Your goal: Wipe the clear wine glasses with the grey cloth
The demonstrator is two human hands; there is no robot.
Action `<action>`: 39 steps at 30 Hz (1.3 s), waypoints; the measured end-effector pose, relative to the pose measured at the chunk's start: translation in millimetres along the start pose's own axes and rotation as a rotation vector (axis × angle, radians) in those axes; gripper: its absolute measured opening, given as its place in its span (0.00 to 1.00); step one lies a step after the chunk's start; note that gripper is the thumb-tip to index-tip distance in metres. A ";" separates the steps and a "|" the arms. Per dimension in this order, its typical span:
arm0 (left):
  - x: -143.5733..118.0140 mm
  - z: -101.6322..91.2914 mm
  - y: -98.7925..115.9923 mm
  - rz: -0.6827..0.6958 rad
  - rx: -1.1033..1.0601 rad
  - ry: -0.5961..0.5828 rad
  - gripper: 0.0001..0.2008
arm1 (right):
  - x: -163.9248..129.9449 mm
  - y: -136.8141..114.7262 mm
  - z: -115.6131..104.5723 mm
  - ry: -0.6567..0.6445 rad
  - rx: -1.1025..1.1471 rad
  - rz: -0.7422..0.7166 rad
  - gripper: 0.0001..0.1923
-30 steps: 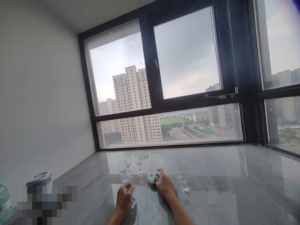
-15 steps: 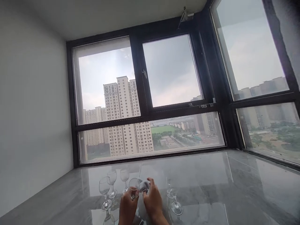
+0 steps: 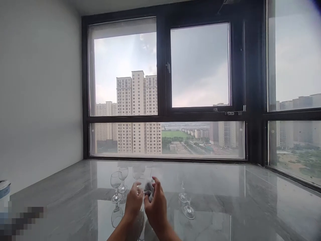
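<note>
Now my left hand [image 3: 133, 202] has lifted the wine glass [image 3: 141, 195] off the counter [image 3: 225, 201]; my right hand [image 3: 155, 209] presses the grey cloth [image 3: 148, 185] against it, so wiping is underway.

Since a second ago I've lifted the wine glass [image 3: 140, 194] off the counter [image 3: 225, 207] with my left hand [image 3: 133, 203], and my right hand [image 3: 155, 209] now presses the grey cloth [image 3: 148, 185] against it at lower centre.

5 standing wine glasses [image 3: 116, 186], 1 cloth [image 3: 149, 184], 2 hands [image 3: 155, 208].
</note>
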State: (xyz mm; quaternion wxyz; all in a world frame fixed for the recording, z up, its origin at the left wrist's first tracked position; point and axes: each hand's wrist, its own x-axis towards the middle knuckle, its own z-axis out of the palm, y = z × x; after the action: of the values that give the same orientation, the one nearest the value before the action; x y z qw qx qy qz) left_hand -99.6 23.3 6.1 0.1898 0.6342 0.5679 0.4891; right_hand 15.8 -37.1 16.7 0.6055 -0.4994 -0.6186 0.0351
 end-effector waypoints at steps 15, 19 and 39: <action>-9.6 -12.0 12.5 0.039 0.309 -0.126 0.08 | 15.5 -3.8 -20.0 0.068 0.055 0.082 0.29; -10.8 -12.3 14.4 0.036 0.362 -0.115 0.10 | 23.0 -6.5 -27.8 0.059 0.302 0.180 0.28; -8.6 -38.2 21.5 0.301 0.754 -0.053 0.16 | 40.4 7.9 -55.4 -0.201 -0.232 0.202 0.25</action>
State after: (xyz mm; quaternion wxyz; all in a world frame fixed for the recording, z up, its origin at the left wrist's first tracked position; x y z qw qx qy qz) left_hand -119.0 -2.7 36.9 -0.1152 0.7478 0.6033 0.2522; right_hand 73.2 -37.6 55.0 0.4725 -0.6195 -0.6225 0.0738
